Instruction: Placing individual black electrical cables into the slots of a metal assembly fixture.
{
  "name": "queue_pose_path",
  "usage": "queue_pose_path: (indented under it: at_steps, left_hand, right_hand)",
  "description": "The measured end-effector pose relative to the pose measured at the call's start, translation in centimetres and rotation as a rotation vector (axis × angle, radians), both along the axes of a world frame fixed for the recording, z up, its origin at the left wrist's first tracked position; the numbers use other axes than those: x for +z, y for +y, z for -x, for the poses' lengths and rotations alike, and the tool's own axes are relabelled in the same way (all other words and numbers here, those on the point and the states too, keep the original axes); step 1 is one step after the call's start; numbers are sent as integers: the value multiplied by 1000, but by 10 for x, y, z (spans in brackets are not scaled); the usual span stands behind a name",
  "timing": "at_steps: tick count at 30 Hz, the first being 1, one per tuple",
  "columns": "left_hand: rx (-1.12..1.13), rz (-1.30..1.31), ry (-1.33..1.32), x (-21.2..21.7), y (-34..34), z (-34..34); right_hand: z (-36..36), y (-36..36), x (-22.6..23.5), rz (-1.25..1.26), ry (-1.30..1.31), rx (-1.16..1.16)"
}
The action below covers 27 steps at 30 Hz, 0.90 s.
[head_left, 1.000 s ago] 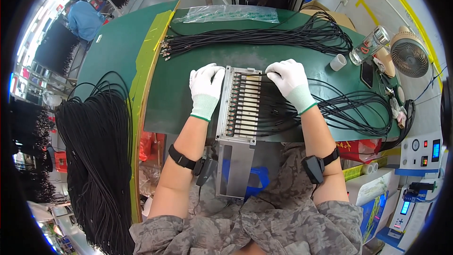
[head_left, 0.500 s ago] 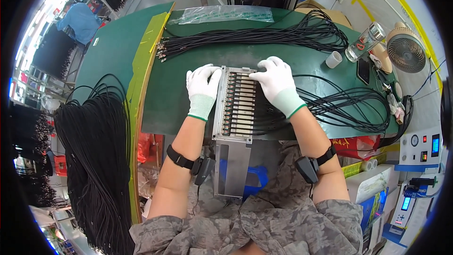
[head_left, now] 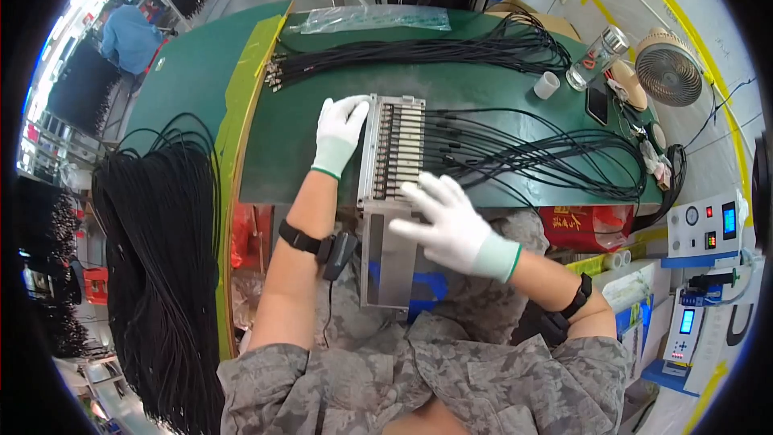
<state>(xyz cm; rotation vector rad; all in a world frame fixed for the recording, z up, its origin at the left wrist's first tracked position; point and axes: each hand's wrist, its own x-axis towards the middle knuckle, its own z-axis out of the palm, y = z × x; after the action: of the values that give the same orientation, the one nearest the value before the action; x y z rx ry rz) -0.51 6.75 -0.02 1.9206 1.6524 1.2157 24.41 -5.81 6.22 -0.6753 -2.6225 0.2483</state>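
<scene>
A metal fixture (head_left: 369, 157) lies at the front edge of the green table, with a row of parallel slots holding the ends of black cables (head_left: 515, 141). The cables run off to the right in a loose loop. At the fixture's upper left edge, my gloved left hand (head_left: 340, 130) rests with its fingers stretched out and the thumb apart. My gloved right hand (head_left: 451, 229) hovers over the fixture's near right corner, fingers spread and nothing in them. Below the slots a flat metal extension (head_left: 386, 262) reaches over my lap.
Another black cable bundle (head_left: 419, 51) spans the table's far side, before a clear plastic bag (head_left: 370, 19). At right stand a white cup (head_left: 547, 85), a glass bottle (head_left: 596, 58), a phone (head_left: 597, 105) and a fan (head_left: 668, 72). Many cables (head_left: 157, 274) hang at left.
My right hand has left the fixture's far right corner and come toward me to its near end, its fingers spreading. The left hand stays at the upper left edge. The view has shifted slightly.
</scene>
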Motion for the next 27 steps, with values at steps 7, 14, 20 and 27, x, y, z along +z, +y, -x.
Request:
queue_pose_path:
  at_steps: [7,14,20,27]
  left_hand:
    - [-78,67,-253,0,-13,3]
    - [-159,59,-537,6,-25,9]
    - [-158,61,-831,17,-33,15]
    - [-836,-439,-958,170,-139,-17]
  right_hand:
    - [16,-66,-69,-109,-68,120]
    - [16,-21,17,-235,201,108]
    - [25,74,-14,402,591,-462]
    - [-16,63,-13,35,386,-510]
